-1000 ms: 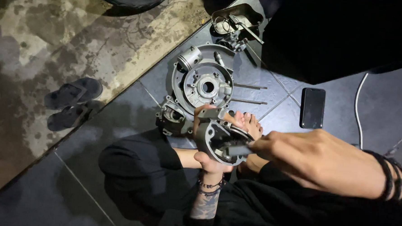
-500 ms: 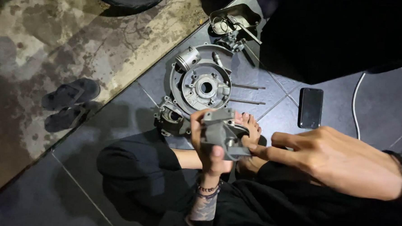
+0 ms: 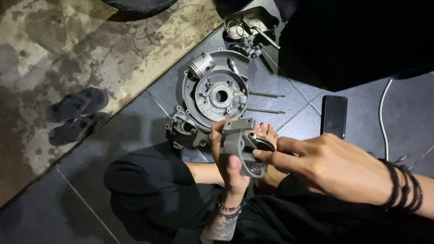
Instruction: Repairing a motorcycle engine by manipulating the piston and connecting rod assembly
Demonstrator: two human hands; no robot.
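While the left hand (image 3: 227,159) grips the small grey cast-metal engine part (image 3: 240,145) up close for a look, the right hand's (image 3: 332,166) fingertips (image 3: 260,153) steady its edge above the round grey engine casing (image 3: 213,100) lying on the dark tiled floor (image 3: 77,194).

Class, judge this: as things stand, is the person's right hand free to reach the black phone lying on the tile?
Probably yes. The right hand only touches the grey metal part, which the left hand grips, and the phone lies just beyond it with bare tile between.

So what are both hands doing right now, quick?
Left hand: closed around the grey metal engine part, holding it up.
Right hand: fingers stretched out, fingertips touching the same part; not gripping it.
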